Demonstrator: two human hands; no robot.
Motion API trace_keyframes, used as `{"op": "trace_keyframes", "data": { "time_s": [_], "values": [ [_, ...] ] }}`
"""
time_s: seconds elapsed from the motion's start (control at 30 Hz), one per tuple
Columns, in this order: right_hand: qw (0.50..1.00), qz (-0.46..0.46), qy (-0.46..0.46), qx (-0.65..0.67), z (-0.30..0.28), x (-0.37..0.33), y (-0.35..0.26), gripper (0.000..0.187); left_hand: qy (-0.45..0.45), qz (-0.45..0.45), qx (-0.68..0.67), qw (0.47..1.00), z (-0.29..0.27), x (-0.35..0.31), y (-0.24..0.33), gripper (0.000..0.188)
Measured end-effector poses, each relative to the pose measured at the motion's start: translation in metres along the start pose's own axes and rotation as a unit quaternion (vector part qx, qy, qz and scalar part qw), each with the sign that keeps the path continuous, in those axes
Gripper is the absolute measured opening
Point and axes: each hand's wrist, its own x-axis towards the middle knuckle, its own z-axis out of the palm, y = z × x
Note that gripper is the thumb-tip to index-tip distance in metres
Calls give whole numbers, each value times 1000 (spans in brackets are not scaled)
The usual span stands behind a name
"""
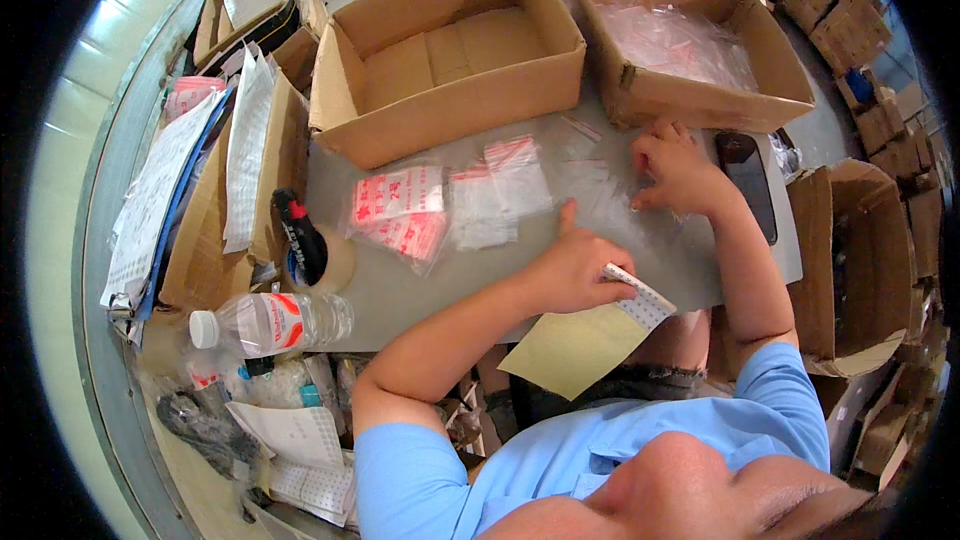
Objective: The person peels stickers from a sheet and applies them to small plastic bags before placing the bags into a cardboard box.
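My left hand (578, 268) is closed on a sticker sheet (572, 348) with a yellowish backing; one edge curls over and shows rows of small printed labels. Its index finger points away from the sheet toward the small clear plastic bags (606, 196) on the grey table. Over the right side of these bags is my right hand (672, 172), fingers curved and apart, with the tips down at the table. Left of them lie zip bags with red stripes (517, 176) in overlapping piles. Farther left sits a pack of bags with red print (402, 208).
An open cardboard box (450, 105) stands behind the bags, beside a box of clear bags (700, 105). A black phone (748, 185) lies right of my right hand. On the left are a tape roll (335, 262), a black marker (300, 235) and a water bottle (270, 324) on its side.
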Motion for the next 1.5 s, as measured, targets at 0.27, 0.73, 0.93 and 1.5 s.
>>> {"op": "trace_keyframes", "data": {
  "time_s": [0.27, 0.73, 0.93, 1.5],
  "values": [
    [960, -31, -91, 261, -17, 2, 0, 26, 133, 47, -40, 989, -2, 1, -9, 17],
    [962, -159, -47, 217, -20, -10, -25, 16, 311, -96, -195, 925, -11, 4, -9, 14],
    [963, -169, -19, 207, -18, -14, -30, 15, 313, -111, -182, 926, -9, 3, -5, 13],
    [964, -185, -1, 190, -17, -15, -28, 14, 306, -102, -153, 934, -5, 4, -17, 18]
  ]
}}
